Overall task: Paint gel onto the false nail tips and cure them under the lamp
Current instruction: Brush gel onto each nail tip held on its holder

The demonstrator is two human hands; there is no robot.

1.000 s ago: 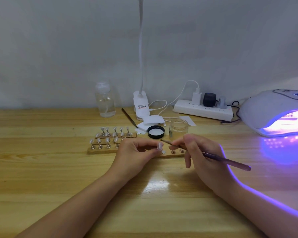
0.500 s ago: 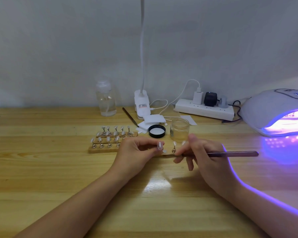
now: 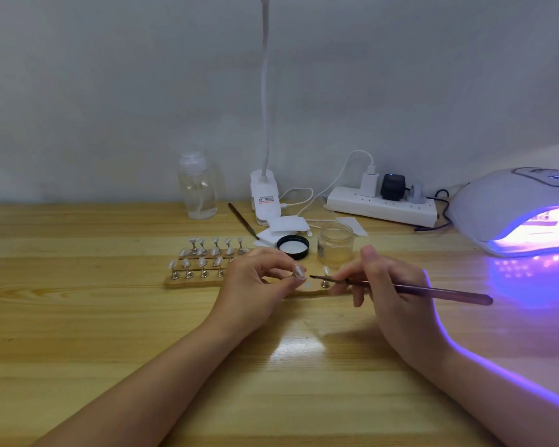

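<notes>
1. At the centre of the frame, nearest us, our left hand curls its fingers and pinches one nail tip at its grip, face turned up, so we judge the surface is held steady for painting.
2. Just right of it, our right hand pinches the brush like a pen. The bristle end points left and stops just short of the held tip, apart from it by a small gap. The long handle trails toward the right of the frame.
3. Directly behind the hands lies the wooden holder strip on the desk, with rows of mounted tips on small stands at centre left, kept near, we think, for quick swapping.
4. Just beyond the brush, the open gel jar stands beside its black lid, within easy dipping range.
5. At the right edge, the curing lamp glows violet, well apart from the held tip.
6. Farthest back stand a clear bottle and a power strip.
</notes>
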